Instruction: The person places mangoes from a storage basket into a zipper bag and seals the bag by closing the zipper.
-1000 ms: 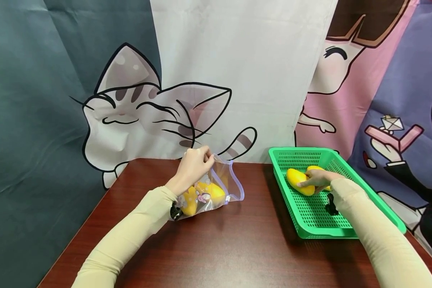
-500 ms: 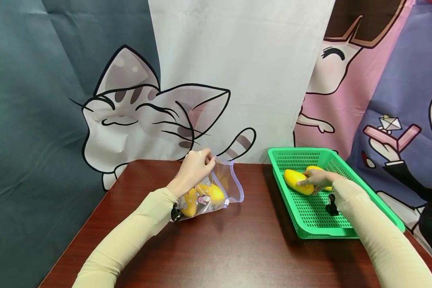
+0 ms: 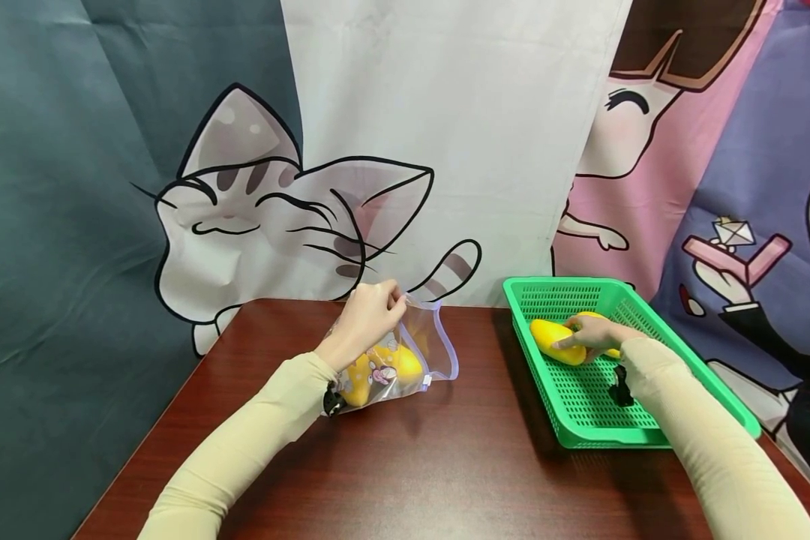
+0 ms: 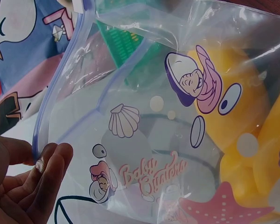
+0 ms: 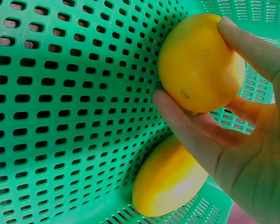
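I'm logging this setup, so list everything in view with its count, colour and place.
Table: one, reddish brown, across the foreground
Backdrop: one, multicoloured cartoon print, behind table
Basket: one, green, table's right side
Basket fruit: two visible, yellow, in basket
Zip bag: one, clear with lilac edging, left of basket
Bagged fruit: count unclear, yellow, in bag
Wrist devices: two, black, one per wrist
Sleeves: two, cream, on arms
Left hand: one, pinching bag's edge
Right hand: one, gripping a basket fruit

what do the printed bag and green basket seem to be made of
The printed bag looks like glossy, clear plastic film: it's see-through, creased and catches glints. The green basket is probably moulded plastic with a slight sheen, given its even colour and regular slots.
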Available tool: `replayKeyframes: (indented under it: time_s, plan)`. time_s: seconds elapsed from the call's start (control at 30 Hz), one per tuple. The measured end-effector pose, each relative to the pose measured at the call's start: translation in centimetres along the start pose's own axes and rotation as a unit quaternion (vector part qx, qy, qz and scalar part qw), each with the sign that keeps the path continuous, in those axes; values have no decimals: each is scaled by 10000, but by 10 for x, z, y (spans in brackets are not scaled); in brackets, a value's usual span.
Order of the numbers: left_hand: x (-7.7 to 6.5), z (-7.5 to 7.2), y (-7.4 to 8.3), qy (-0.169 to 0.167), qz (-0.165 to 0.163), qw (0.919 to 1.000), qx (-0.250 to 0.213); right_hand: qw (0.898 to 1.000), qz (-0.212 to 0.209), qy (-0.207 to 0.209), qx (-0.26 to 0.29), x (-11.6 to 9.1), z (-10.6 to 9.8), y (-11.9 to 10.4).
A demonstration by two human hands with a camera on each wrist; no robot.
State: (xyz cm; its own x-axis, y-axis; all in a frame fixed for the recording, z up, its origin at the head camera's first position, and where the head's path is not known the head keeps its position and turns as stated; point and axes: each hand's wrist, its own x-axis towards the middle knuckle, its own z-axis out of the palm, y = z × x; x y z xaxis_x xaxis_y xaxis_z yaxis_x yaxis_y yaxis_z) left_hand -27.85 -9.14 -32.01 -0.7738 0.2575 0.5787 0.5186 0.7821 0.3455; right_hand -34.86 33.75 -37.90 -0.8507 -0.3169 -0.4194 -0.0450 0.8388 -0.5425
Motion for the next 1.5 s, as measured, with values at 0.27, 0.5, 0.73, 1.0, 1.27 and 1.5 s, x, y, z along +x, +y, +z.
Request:
replayKeyframes:
  time_s: [0.27, 0.5, 0.73, 1.0, 1.27, 1.5]
  plan:
    - [1, 0, 1, 69, 68, 9999, 58, 9996, -150, 86, -209, 3, 2, 1]
    - [2, 0, 1, 59, 81, 9999, 103, 9989, -117, 307, -332, 2, 3, -1]
    - [2, 2, 1, 87, 85, 9999, 103, 9992, -81, 220, -325, -1, -2, -3]
    - [1, 1, 1, 63, 47, 9999, 64, 9982, -168, 338, -461, -8, -14, -11]
    - [2, 0, 1, 66, 44, 9999, 121, 9972, -407, 415, -469, -13, -28, -16]
    - [1, 0, 2, 112, 66, 9997, 183, 9971, -511, 449, -344, -22, -38, -25]
